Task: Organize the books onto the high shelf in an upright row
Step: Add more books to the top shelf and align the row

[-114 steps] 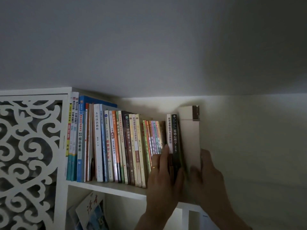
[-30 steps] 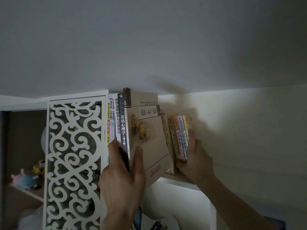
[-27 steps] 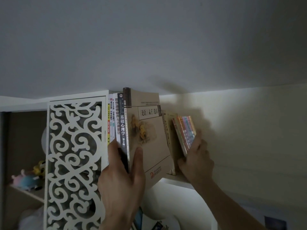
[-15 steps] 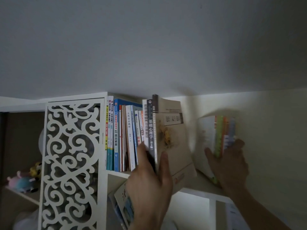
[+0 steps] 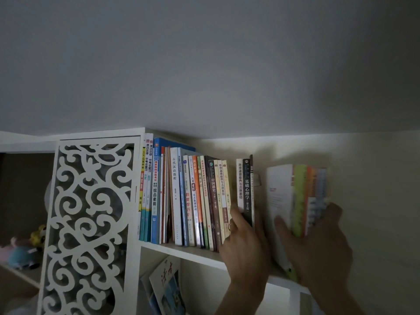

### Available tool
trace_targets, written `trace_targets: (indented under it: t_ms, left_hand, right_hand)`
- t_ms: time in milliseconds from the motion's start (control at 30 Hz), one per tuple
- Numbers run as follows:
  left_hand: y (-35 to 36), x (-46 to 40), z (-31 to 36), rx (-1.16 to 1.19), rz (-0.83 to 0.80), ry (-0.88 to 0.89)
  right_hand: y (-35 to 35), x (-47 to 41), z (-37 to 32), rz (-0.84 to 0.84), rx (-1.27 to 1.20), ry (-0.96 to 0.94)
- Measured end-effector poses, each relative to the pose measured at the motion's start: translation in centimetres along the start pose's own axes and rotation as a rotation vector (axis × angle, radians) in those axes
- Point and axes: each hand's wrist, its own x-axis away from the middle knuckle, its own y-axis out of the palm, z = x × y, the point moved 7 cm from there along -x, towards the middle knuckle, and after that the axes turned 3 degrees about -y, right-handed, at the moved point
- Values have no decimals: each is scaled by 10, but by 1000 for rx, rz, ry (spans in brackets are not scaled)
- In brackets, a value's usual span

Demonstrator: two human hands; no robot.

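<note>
Left hand [image 5: 244, 243] pinches three tall dark-and-white spined books [image 5: 246, 187] upright on the white wooden shelf [image 5: 181, 250]; right hand [image 5: 318, 244], blurred, apparently clasps a colourful thin-book bundle [image 5: 302, 196].

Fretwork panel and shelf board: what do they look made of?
Fretwork panel: probably painted wood or plastic board, matt white, with clean cut-out scrolls showing a flat sheet. Shelf board: likely white laminated board, smooth with a square edge; the core is hidden.

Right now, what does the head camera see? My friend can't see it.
Two hands tidy a high shelf: the left hand holds a few upright books, and the right hand grips a colourful bundle, apart from the long row.
</note>
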Motion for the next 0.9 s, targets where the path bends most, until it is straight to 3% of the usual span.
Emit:
trace_targets:
  t_ms: [133, 333, 467, 667, 900]
  left_hand:
    - [4, 10, 7, -70, 83, 259]
    - [9, 29, -22, -199, 217, 599]
    - [22, 15, -33, -310, 167, 812]
    - [35, -13, -52, -300, 158, 748]
    - [1, -13, -46, -292, 12, 868]
  right_hand:
    - [28, 6, -14, -73, 48, -71]
    - [41, -2, 1, -70, -75, 41]
    - [58, 3, 4, -164, -235, 40]
    - [101, 3, -3, -288, -151, -71]
    - [98, -12, 23, -584, -192, -82]
